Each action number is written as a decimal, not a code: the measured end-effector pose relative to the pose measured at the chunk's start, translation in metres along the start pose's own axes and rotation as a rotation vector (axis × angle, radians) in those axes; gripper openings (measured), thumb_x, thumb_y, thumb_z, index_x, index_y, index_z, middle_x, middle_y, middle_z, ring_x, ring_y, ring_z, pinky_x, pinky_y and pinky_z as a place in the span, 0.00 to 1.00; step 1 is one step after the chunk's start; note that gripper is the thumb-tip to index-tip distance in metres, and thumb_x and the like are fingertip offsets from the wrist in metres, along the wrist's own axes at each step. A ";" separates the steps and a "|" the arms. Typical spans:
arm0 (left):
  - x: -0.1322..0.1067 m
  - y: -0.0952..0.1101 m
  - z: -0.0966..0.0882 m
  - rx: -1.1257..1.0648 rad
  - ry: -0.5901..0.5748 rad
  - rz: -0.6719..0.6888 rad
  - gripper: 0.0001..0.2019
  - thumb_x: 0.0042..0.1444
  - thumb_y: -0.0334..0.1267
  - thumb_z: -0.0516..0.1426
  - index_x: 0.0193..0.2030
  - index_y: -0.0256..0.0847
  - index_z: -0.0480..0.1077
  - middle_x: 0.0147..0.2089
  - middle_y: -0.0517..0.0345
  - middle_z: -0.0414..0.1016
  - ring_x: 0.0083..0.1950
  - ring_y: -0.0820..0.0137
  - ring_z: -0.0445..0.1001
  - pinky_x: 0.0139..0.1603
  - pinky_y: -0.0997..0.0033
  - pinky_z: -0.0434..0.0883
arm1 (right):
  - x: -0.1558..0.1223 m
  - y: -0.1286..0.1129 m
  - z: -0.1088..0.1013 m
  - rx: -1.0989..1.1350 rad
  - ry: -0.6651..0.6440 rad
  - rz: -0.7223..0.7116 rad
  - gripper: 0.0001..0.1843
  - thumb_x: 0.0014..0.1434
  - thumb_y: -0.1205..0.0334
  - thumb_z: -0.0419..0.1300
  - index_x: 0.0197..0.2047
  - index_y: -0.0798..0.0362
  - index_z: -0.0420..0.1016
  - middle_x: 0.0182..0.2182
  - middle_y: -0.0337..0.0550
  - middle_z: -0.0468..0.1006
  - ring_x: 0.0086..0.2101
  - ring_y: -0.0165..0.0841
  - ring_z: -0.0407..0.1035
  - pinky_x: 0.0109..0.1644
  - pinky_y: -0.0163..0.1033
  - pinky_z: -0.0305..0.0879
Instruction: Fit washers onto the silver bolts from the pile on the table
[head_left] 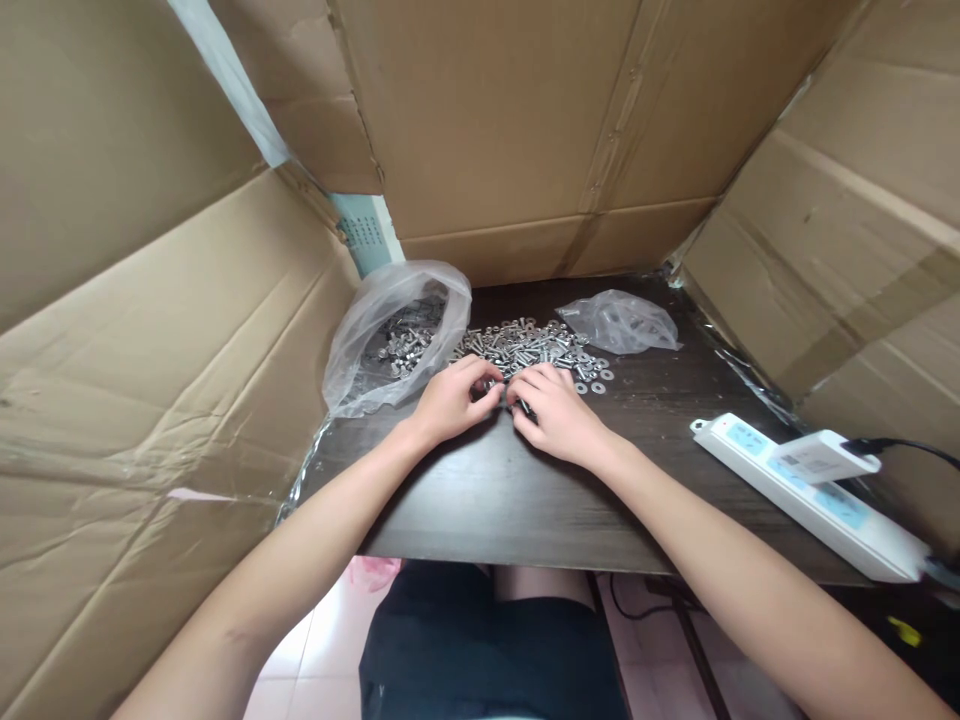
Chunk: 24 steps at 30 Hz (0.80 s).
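A loose pile of metal bolts, nuts and flat washers (525,342) lies on the dark table. At the pile's near edge, my left hand (459,398) rests with fingers curled and its thumb and forefinger close together. Facing it, a small gap away, my right hand (553,408) is curled too, fingers bent toward the thumb. Small metal pieces show dimly between the fingertips; what each hand grips is too small and hidden to name. Left of the pile, an open clear plastic bag (352,360) lies on its side with more bolts inside.
A second clear plastic bag (621,322) lies behind the washers at the right. A white power strip (810,500) with a plugged-in adapter (823,458) runs along the right side. Cardboard walls (517,130) enclose the dark wooden table (480,510) at the back and both sides.
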<state>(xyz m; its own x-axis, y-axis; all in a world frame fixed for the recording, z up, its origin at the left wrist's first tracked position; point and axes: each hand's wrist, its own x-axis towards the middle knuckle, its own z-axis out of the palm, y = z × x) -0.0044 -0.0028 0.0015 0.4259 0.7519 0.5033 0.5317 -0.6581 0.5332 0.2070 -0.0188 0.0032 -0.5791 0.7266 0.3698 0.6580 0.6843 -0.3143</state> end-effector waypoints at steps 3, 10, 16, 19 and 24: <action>0.000 -0.001 0.000 -0.040 -0.004 0.015 0.04 0.64 0.34 0.59 0.44 0.39 0.74 0.38 0.57 0.73 0.37 0.71 0.72 0.35 0.73 0.72 | 0.002 -0.001 0.001 0.088 0.116 0.096 0.03 0.62 0.68 0.57 0.38 0.51 0.70 0.38 0.45 0.79 0.44 0.43 0.69 0.49 0.49 0.56; 0.001 0.001 0.002 -0.175 0.001 0.062 0.07 0.64 0.34 0.60 0.47 0.39 0.72 0.44 0.54 0.75 0.39 0.72 0.75 0.34 0.76 0.77 | 0.005 0.000 0.000 0.201 0.278 0.197 0.02 0.62 0.66 0.57 0.38 0.50 0.71 0.36 0.42 0.80 0.37 0.40 0.72 0.49 0.47 0.58; 0.001 0.002 0.004 -0.229 0.020 0.100 0.09 0.61 0.30 0.59 0.49 0.39 0.71 0.45 0.53 0.75 0.44 0.70 0.76 0.38 0.75 0.80 | 0.004 0.000 0.001 0.216 0.284 0.159 0.03 0.64 0.64 0.58 0.40 0.50 0.73 0.36 0.43 0.81 0.39 0.41 0.74 0.48 0.47 0.62; 0.001 0.004 0.004 -0.239 0.019 0.101 0.09 0.61 0.29 0.59 0.48 0.39 0.71 0.45 0.53 0.75 0.44 0.70 0.76 0.39 0.74 0.81 | 0.004 0.000 0.002 0.215 0.284 0.128 0.03 0.64 0.65 0.58 0.40 0.50 0.74 0.36 0.44 0.81 0.40 0.42 0.74 0.48 0.47 0.65; 0.001 0.006 0.004 -0.236 0.023 0.091 0.09 0.61 0.31 0.59 0.48 0.39 0.71 0.45 0.53 0.75 0.44 0.69 0.77 0.40 0.72 0.81 | 0.004 -0.002 0.001 0.271 0.298 0.130 0.04 0.63 0.65 0.59 0.40 0.49 0.75 0.36 0.44 0.81 0.39 0.42 0.73 0.46 0.47 0.68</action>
<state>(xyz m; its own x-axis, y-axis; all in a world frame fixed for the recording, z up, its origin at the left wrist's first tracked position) 0.0024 -0.0061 0.0022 0.4459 0.6897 0.5706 0.3047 -0.7163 0.6277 0.2028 -0.0172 0.0044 -0.3084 0.7856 0.5363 0.5429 0.6083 -0.5790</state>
